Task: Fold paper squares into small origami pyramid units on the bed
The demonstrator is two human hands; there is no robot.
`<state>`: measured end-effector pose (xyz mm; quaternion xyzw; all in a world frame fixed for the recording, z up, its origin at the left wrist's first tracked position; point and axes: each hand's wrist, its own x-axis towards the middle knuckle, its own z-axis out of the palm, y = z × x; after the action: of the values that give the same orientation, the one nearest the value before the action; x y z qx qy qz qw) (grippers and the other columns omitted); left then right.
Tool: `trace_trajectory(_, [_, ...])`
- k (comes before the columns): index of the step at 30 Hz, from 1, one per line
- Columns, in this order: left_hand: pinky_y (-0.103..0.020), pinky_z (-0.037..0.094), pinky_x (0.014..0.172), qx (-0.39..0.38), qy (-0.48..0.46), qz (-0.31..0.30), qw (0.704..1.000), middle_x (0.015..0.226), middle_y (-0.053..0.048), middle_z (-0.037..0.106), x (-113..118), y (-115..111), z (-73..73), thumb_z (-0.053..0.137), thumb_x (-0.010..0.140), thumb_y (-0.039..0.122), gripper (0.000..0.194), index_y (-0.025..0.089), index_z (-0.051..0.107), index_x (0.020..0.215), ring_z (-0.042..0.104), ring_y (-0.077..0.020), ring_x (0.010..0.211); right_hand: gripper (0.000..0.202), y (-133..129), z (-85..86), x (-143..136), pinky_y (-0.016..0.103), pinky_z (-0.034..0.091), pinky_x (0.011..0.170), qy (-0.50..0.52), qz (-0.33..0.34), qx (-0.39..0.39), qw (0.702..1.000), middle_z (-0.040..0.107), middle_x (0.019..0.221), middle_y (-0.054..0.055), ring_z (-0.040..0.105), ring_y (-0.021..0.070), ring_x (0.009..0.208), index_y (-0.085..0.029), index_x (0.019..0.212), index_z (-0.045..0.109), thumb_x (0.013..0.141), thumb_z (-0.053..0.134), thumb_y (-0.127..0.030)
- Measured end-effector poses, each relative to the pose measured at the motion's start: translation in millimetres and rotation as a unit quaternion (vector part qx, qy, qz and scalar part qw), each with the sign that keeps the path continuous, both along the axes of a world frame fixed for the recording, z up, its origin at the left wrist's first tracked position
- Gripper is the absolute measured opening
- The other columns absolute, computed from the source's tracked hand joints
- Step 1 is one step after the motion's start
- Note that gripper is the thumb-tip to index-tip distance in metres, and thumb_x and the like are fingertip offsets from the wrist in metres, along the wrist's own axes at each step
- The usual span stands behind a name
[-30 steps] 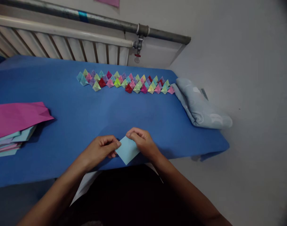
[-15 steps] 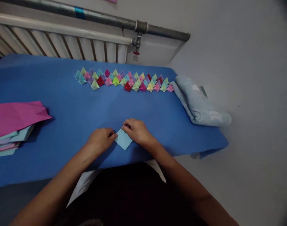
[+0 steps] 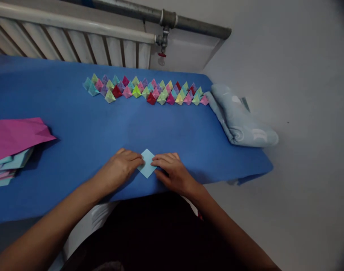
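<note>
A light blue square of origami paper (image 3: 147,165) lies on the blue-covered surface near its front edge, turned so it looks like a diamond. My left hand (image 3: 123,167) is closed at the paper's left corner, fingertips over it. At the right corner my right hand (image 3: 173,171) has its fingers on the edge, thumb slightly lower. Both hands partly hide the side corners, while the top and bottom corners show. Whether the paper is one layer or folded over, I cannot tell.
Several small folded paper pieces (image 3: 136,91) in many colours stand in rows behind the hands. At left lies a stack of coloured paper, magenta sheet (image 3: 19,135) on top. A folded grey-green blanket (image 3: 239,118) sits against the right wall. A radiator (image 3: 84,43) runs along the back.
My right hand has shifted from the paper's top corner down to its right corner, uncovering the top. My left hand remains at the left corner. The view has tilted slightly.
</note>
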<state>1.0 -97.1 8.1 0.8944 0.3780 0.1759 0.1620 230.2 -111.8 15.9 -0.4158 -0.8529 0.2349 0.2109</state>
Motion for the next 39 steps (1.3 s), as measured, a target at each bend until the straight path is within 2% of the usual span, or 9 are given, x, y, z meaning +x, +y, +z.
trace_trajectory(8, [-0.044,0.036,0.095,-0.004,0.005,-0.027,1.000,0.118,-0.009,0.068,-11,-4,7.2,0.049,0.089,0.022,0.029,0.021,0.065,0.114,0.062,-0.0244,0.102,0.023,1,-4.3,3,0.039,0.036,0.090,-0.006,0.001,0.005,1.000,0.067,0.117,0.007,0.058,0.0215,0.104,-0.023,0.108,0.066,0.085,0.063,-0.021])
trace_trajectory(17, [-0.040,0.034,0.096,-0.032,-0.009,-0.030,0.999,0.113,-0.007,0.070,-14,7,4.3,0.055,0.090,0.035,0.027,0.022,0.065,0.111,0.063,-0.0224,0.104,0.016,2,-5.6,4,0.036,0.036,0.089,0.012,0.005,0.023,1.000,0.068,0.114,0.007,0.060,0.0197,0.099,-0.021,0.102,0.068,0.087,0.065,-0.023])
trace_trajectory(23, [-0.039,0.035,0.094,-0.002,-0.008,-0.043,0.999,0.111,-0.007,0.071,-13,8,3.0,0.057,0.090,0.037,0.027,0.020,0.066,0.109,0.064,-0.0219,0.101,0.017,4,-10.8,3,0.035,0.037,0.085,0.024,0.003,0.041,0.999,0.071,0.108,0.007,0.061,0.0187,0.093,-0.020,0.095,0.069,0.094,0.054,-0.026])
trace_trajectory(29, [-0.037,0.040,0.088,0.061,-0.017,-0.042,0.997,0.105,-0.005,0.072,-12,6,-1.2,0.045,0.097,0.033,0.025,0.021,0.066,0.105,0.065,-0.0187,0.095,0.019,5,-13.7,1,0.034,0.038,0.083,0.023,-0.023,0.046,0.998,0.072,0.103,0.004,0.062,0.0181,0.092,-0.021,0.098,0.068,0.097,0.050,-0.027])
trace_trajectory(34, [-0.036,0.041,0.085,0.098,-0.030,-0.044,0.994,0.100,-0.003,0.074,-10,5,-1.6,0.044,0.098,0.029,0.024,0.020,0.066,0.100,0.066,-0.0175,0.090,0.012,3,-9.1,2,0.035,0.039,0.085,0.011,-0.013,0.040,0.999,0.070,0.110,0.005,0.061,0.0191,0.094,-0.021,0.098,0.067,0.090,0.059,-0.026])
trace_trajectory(39, [-0.036,0.042,0.088,0.102,-0.032,-0.022,0.994,0.102,-0.004,0.073,-10,3,-5.0,0.046,0.097,0.027,0.021,0.020,0.065,0.098,0.067,-0.0174,0.091,0.017,2,-8.8,2,0.037,0.040,0.087,0.006,-0.017,0.044,0.999,0.068,0.113,0.006,0.059,0.0206,0.097,-0.020,0.100,0.067,0.083,0.065,-0.019])
